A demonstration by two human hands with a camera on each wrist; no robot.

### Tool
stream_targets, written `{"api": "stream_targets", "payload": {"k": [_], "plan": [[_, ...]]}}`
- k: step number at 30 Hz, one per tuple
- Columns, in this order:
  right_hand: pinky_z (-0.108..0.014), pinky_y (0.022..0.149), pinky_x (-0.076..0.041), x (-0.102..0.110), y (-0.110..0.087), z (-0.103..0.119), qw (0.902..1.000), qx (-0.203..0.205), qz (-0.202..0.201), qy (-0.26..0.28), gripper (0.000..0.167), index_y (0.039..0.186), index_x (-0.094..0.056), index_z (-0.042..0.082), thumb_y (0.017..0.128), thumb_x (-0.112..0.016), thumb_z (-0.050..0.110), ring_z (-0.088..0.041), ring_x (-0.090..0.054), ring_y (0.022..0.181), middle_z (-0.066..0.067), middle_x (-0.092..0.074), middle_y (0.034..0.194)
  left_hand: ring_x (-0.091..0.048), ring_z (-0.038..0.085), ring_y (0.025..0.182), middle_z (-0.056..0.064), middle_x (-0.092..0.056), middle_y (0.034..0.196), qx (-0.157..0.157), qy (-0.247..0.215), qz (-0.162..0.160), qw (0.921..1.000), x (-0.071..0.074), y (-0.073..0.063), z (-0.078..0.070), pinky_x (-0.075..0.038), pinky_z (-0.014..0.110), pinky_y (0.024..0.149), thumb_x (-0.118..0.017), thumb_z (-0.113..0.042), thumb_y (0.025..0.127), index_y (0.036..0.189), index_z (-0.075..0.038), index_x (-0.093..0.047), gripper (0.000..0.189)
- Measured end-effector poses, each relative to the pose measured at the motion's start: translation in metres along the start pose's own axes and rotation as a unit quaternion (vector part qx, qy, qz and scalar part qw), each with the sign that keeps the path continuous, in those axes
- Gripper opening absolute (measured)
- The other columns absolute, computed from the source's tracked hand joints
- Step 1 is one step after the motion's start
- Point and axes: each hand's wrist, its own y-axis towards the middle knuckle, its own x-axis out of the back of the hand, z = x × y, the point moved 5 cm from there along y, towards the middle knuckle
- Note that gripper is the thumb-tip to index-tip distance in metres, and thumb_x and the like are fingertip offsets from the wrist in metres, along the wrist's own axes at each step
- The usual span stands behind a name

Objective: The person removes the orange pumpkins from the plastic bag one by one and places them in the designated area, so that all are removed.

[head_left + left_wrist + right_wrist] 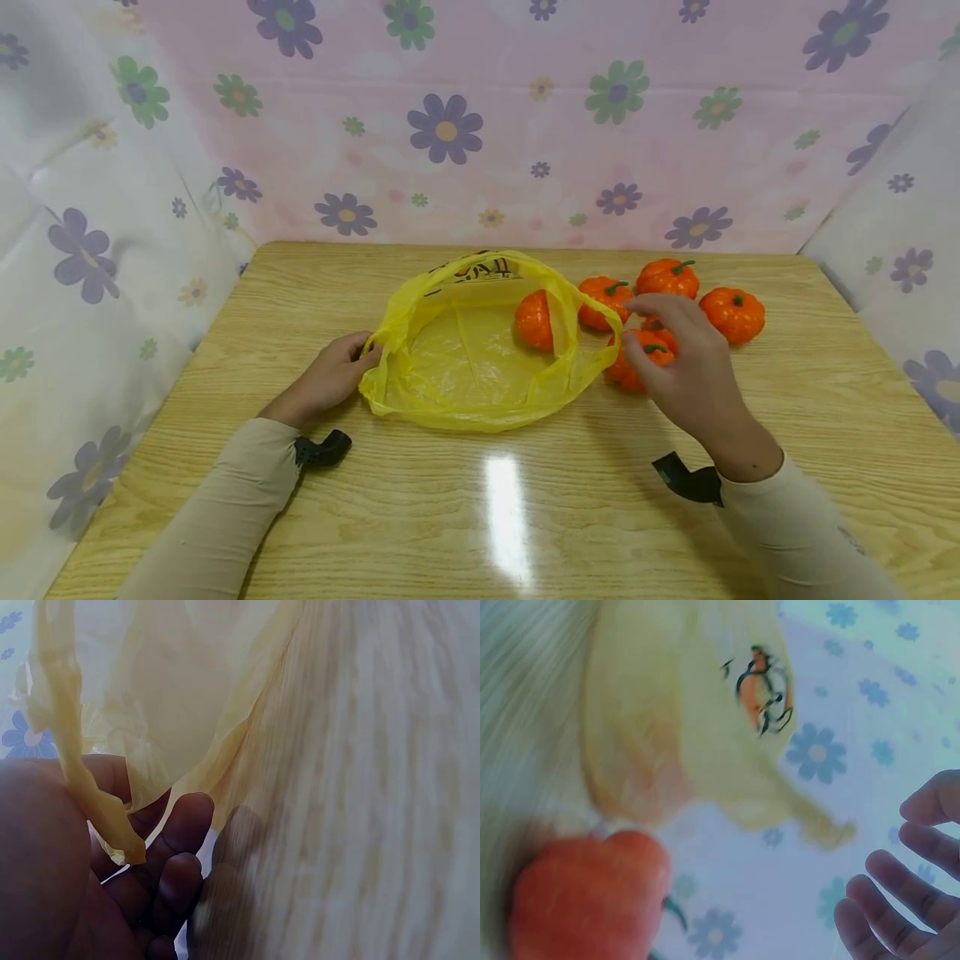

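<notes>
A yellow plastic bag [465, 417] stands with its mouth wide apart, and an orange pumpkin [533, 322] lies inside at its right. My left hand [333, 371] holds the bag's left handle [101, 814] between thumb and fingers. Beside the bag's right handle [821, 825], my right hand [690, 375] hovers over the pumpkins with its fingers spread apart, holding nothing. Directly beneath it is another pumpkin [626, 375] with a green stem, partly covered by the hand.
Several more pumpkins sit to the right of the bag, among them a back one [663, 279] and a far right one [733, 317]. Under everything is a wooden table [420, 517], with a flowered cloth [525, 125] hung behind and at both sides.
</notes>
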Motion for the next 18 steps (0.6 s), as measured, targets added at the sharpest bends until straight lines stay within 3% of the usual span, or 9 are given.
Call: {"api": "stream_targets", "payload": {"k": [7, 18], "plan": [[-0.017, 0.083, -0.043, -0.017, 0.009, 0.02, 0.9993, 0.025, 0.009, 0.027, 0.033, 0.112, -0.069, 0.003, 0.081, -0.073, -0.007, -0.025, -0.057, 0.094, -0.012, -0.067, 0.11, -0.058, 0.019, 0.095, 0.007, -0.064, 0.11, -0.001, -0.004, 0.0, 1.0, -0.001, 0.0, 0.0, -0.047, 0.034, 0.085, -0.045, -0.038, 0.107, 0.121, -0.012, -0.061, 0.034], [-0.018, 0.081, -0.043, -0.042, 0.018, 0.049, 0.9965, 0.064, 0.02, 0.051, 0.031, 0.112, -0.069, 0.003, 0.082, -0.073, -0.004, -0.022, -0.057, 0.092, -0.011, -0.068, 0.109, -0.056, 0.022, 0.091, 0.007, -0.061, 0.103, 0.0, -0.027, 0.011, 0.9996, -0.002, -0.003, -0.001, -0.046, 0.036, 0.081, -0.043, -0.042, 0.107, 0.117, -0.014, -0.06, 0.034]]}}
